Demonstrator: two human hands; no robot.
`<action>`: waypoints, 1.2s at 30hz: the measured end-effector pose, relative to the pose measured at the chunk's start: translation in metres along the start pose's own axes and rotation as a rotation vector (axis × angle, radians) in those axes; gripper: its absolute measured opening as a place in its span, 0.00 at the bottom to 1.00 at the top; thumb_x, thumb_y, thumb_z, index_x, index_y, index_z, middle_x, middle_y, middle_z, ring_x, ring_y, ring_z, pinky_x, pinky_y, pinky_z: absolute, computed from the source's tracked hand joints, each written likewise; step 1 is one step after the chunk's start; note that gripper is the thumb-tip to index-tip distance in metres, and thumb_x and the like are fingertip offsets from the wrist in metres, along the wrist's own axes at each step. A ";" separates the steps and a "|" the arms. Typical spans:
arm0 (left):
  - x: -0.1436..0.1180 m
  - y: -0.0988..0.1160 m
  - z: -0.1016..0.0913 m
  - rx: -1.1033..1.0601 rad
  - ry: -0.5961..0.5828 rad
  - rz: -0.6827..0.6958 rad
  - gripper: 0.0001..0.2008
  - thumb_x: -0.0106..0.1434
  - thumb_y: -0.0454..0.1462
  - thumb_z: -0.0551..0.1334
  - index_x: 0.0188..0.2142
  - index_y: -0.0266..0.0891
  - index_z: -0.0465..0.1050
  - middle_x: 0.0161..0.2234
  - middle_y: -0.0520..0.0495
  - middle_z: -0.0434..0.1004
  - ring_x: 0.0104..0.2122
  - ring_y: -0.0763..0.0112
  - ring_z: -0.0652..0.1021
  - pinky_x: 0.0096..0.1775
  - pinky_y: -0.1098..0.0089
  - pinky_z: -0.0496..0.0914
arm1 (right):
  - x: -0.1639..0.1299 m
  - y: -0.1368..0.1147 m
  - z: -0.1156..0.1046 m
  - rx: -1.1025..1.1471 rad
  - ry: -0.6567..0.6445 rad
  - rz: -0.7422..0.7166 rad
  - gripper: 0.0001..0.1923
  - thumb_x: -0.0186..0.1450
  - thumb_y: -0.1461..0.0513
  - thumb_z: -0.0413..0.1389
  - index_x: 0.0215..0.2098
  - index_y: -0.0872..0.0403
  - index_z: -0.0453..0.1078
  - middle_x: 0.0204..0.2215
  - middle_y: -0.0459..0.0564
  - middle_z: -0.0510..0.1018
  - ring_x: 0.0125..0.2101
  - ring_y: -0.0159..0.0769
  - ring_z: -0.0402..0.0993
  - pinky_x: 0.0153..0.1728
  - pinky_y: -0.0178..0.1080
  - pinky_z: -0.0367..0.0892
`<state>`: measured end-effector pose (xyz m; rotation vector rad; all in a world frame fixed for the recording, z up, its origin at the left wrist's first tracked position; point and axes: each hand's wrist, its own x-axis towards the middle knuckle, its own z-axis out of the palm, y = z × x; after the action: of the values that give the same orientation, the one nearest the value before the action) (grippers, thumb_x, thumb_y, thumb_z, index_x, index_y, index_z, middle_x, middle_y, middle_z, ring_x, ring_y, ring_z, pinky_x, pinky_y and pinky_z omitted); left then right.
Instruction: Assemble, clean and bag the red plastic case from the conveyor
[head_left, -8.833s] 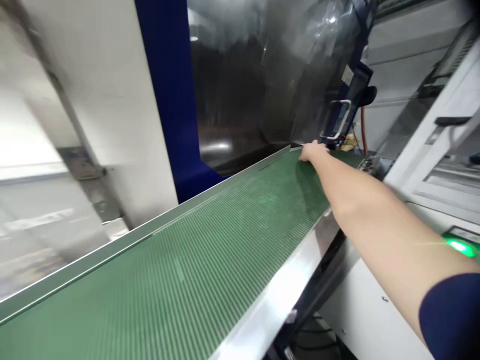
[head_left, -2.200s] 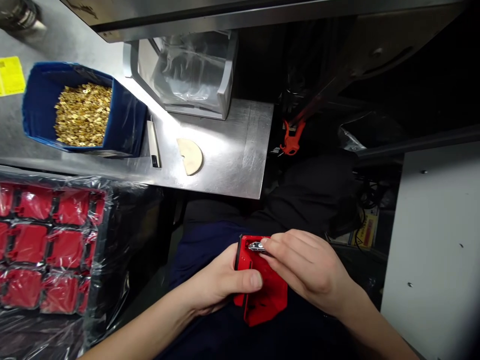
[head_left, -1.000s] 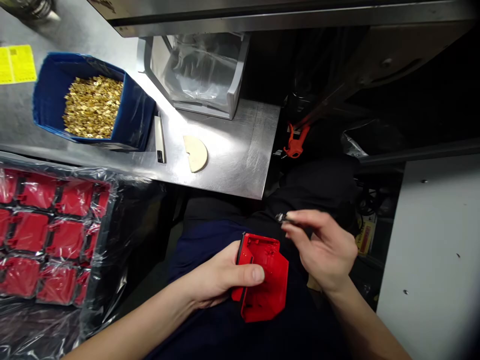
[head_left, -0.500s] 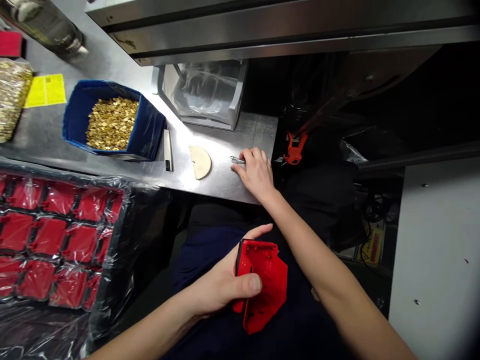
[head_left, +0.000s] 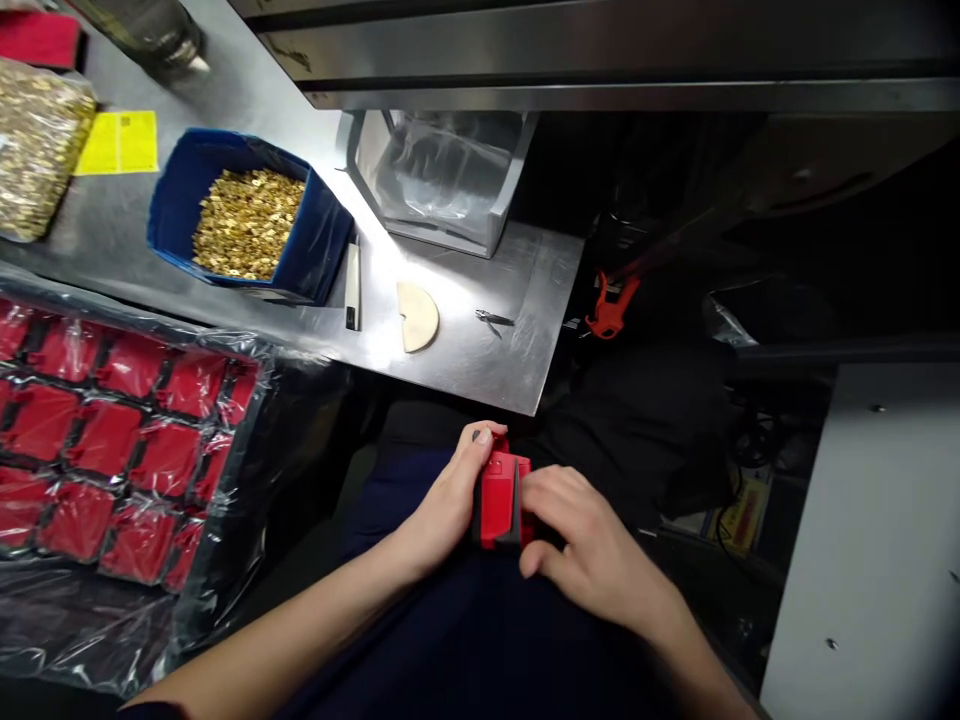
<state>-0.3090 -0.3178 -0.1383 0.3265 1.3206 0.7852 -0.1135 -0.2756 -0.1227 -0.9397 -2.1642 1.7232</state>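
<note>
Stainless steel makes up the worktop (head_left: 465,370), lit brightly near its front edge, with dark machinery beyond and a steel shelf overhead. Below that edge, over the lap, both hands hold a red plastic housing (head_left: 501,498). The left hand (head_left: 450,500) is clenched on its left side, thumb hooked over the top corner; the right hand (head_left: 589,545) grasps it from the right, fingers curled around the far face. The part stands on edge, narrow side up.

Handling it well probably means keeping the left-hand grip firm as an anchor while the right does any turning or pressing, with pressure kept to the solid rim, not the thin walls.

On the worktop a blue bin (head_left: 315,255), plastic-lined, is heaped with small brass pieces (head_left: 244,222). A clear bag (head_left: 34,145) at far left looks full of the same. A grey open-fronted bin (head_left: 442,180) holds only crumpled clear film, as far as shows. At the left, a black tray (head_left: 232,500) under plastic wrap holds rows of red housings (head_left: 112,430). Small metal tweezers (head_left: 493,319), a tan half-disc (head_left: 416,316) and a slim white tool (head_left: 351,288) lie loose.
</note>
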 end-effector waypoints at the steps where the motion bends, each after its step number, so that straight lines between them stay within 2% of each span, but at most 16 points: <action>1: 0.002 0.000 0.001 0.031 -0.007 0.007 0.22 0.74 0.56 0.50 0.52 0.46 0.70 0.50 0.50 0.75 0.49 0.63 0.75 0.56 0.63 0.66 | -0.006 0.001 0.007 -0.022 0.003 -0.017 0.25 0.73 0.41 0.49 0.43 0.51 0.74 0.41 0.51 0.81 0.42 0.42 0.75 0.47 0.45 0.64; 5: 0.011 0.004 0.004 0.115 -0.010 0.036 0.19 0.74 0.54 0.52 0.52 0.48 0.72 0.47 0.52 0.76 0.45 0.66 0.76 0.51 0.67 0.68 | -0.016 0.013 0.025 -0.113 0.036 -0.056 0.15 0.73 0.49 0.58 0.45 0.52 0.74 0.39 0.50 0.81 0.41 0.41 0.75 0.46 0.44 0.64; 9: 0.021 0.005 -0.001 0.158 0.014 0.088 0.19 0.72 0.52 0.57 0.43 0.42 0.79 0.43 0.49 0.81 0.43 0.63 0.78 0.49 0.66 0.70 | -0.017 0.022 0.028 -0.110 0.095 -0.048 0.09 0.74 0.58 0.57 0.39 0.53 0.76 0.31 0.48 0.79 0.33 0.37 0.72 0.38 0.41 0.63; 13: 0.031 -0.005 -0.006 0.072 0.045 0.090 0.21 0.72 0.51 0.58 0.43 0.39 0.84 0.45 0.43 0.86 0.46 0.57 0.82 0.53 0.61 0.71 | -0.016 0.023 0.028 0.064 0.125 0.013 0.10 0.73 0.58 0.59 0.36 0.54 0.77 0.29 0.47 0.77 0.31 0.35 0.72 0.36 0.39 0.64; 16: 0.037 -0.016 -0.007 0.038 0.046 0.139 0.21 0.72 0.50 0.59 0.46 0.38 0.84 0.47 0.41 0.86 0.51 0.54 0.82 0.57 0.59 0.71 | -0.016 0.024 0.028 0.228 0.132 0.108 0.09 0.73 0.58 0.59 0.38 0.52 0.79 0.32 0.48 0.80 0.35 0.36 0.76 0.39 0.38 0.67; 19: 0.037 -0.022 -0.009 0.103 0.063 0.219 0.22 0.72 0.51 0.59 0.49 0.38 0.84 0.48 0.40 0.86 0.49 0.54 0.82 0.56 0.57 0.72 | -0.017 0.023 0.029 0.318 0.155 0.172 0.07 0.72 0.59 0.60 0.38 0.50 0.80 0.33 0.46 0.81 0.38 0.38 0.78 0.42 0.38 0.69; 22: 0.030 -0.018 -0.012 0.216 -0.047 0.307 0.24 0.73 0.52 0.56 0.54 0.42 0.81 0.58 0.40 0.80 0.58 0.54 0.77 0.62 0.56 0.68 | -0.017 0.020 0.028 0.373 0.188 0.216 0.07 0.72 0.59 0.60 0.41 0.49 0.81 0.36 0.46 0.83 0.40 0.38 0.80 0.45 0.38 0.70; 25: 0.021 -0.012 -0.016 0.289 -0.264 0.372 0.22 0.70 0.51 0.62 0.57 0.46 0.79 0.69 0.42 0.64 0.68 0.52 0.66 0.67 0.58 0.62 | -0.015 0.015 0.025 0.432 0.233 0.278 0.08 0.72 0.58 0.60 0.44 0.48 0.81 0.38 0.46 0.84 0.40 0.38 0.80 0.44 0.37 0.71; 27: 0.019 -0.009 -0.017 0.295 -0.345 0.374 0.21 0.68 0.49 0.66 0.57 0.47 0.80 0.71 0.43 0.60 0.68 0.51 0.65 0.67 0.58 0.61 | -0.013 0.013 0.023 0.460 0.237 0.299 0.09 0.72 0.58 0.60 0.46 0.48 0.81 0.38 0.45 0.84 0.40 0.38 0.80 0.43 0.37 0.71; 29: 0.019 -0.009 -0.017 0.283 -0.363 0.369 0.18 0.67 0.46 0.67 0.55 0.47 0.81 0.71 0.43 0.61 0.66 0.52 0.68 0.67 0.58 0.62 | -0.012 0.011 0.023 0.456 0.236 0.314 0.09 0.72 0.57 0.60 0.45 0.49 0.81 0.37 0.46 0.84 0.40 0.39 0.80 0.43 0.38 0.71; 32: 0.020 -0.013 -0.014 0.236 -0.343 0.368 0.14 0.69 0.44 0.66 0.51 0.47 0.83 0.67 0.42 0.69 0.63 0.52 0.72 0.64 0.57 0.65 | -0.011 0.008 0.027 0.390 0.251 0.361 0.09 0.71 0.57 0.59 0.38 0.52 0.80 0.33 0.47 0.83 0.37 0.39 0.79 0.40 0.38 0.71; 36: 0.022 -0.016 -0.010 0.172 -0.303 0.317 0.15 0.72 0.44 0.61 0.47 0.45 0.85 0.60 0.41 0.77 0.59 0.54 0.76 0.58 0.59 0.71 | -0.010 0.004 0.032 0.303 0.261 0.390 0.10 0.71 0.58 0.59 0.36 0.53 0.78 0.29 0.46 0.80 0.35 0.38 0.78 0.40 0.38 0.70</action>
<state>-0.3128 -0.3162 -0.1672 0.7764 1.0629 0.8480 -0.1214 -0.3065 -0.1329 -1.4720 -1.5765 1.8935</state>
